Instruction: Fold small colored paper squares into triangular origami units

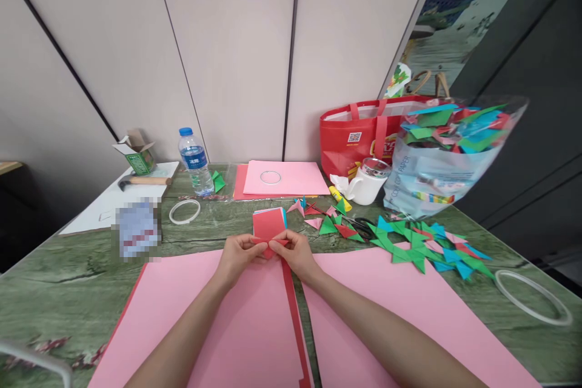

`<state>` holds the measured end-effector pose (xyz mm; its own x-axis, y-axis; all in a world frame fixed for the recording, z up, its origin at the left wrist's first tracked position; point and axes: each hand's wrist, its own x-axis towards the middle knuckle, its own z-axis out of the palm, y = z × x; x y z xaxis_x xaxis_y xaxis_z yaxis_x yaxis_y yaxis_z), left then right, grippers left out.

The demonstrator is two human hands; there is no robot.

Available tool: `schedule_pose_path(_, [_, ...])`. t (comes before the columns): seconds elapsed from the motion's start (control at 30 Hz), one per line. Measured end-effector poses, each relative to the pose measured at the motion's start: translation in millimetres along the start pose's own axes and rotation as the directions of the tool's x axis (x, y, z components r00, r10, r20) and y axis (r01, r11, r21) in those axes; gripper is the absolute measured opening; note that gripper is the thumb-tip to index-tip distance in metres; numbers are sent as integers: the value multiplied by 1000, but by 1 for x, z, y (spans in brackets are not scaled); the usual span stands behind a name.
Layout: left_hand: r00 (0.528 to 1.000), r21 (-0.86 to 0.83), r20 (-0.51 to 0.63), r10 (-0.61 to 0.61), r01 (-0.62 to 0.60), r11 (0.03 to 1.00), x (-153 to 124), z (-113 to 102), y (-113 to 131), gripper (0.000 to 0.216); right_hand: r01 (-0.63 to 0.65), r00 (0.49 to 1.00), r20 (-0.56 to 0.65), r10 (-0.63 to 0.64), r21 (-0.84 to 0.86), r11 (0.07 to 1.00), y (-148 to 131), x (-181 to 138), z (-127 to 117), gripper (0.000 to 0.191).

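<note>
My left hand (239, 253) and my right hand (294, 251) meet at the middle of the table, both pinching a small folded red paper piece (269, 244) between thumbs and fingers. Just behind it lies a small stack of red and blue paper squares (269, 219). Under my forearms lie large pink paper sheets (200, 315), with another pink sheet (409, 315) to the right and a red strip between them.
Folded green, blue and pink paper triangles (422, 248) are scattered at right, near scissors (364, 227) and a clear plastic bag (448, 154) of folded pieces. A white mug (366, 185), red bag (359, 133), water bottle (194, 162), tape rings (184, 211) and hammer (145, 181) stand further back.
</note>
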<state>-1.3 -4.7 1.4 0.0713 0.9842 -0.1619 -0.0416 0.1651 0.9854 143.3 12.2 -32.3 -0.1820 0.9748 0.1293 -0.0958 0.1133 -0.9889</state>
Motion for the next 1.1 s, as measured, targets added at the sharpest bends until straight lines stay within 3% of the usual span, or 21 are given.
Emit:
schedule_pose_path(0.2, [995,15,-87,44,-43,999,3,-5,-3,20,-73,997,2,73,91,993,2,1,0,25])
schedule_pose_path(0.5, [997,15,-73,38,-37,999,3,-6,-1,20,-41,999,-28,43,87,995,3,0,-2,26])
schedule_pose_path(0.77, [999,-22,-33,19,-19,1000,2,-5,1,22,-67,997,42,62,140,988,0,2,1,27])
schedule_pose_path(1.1, [998,-26,7,68,-68,997,0,-3,3,44,-50,999,-5,51,155,987,1,2,-1,24])
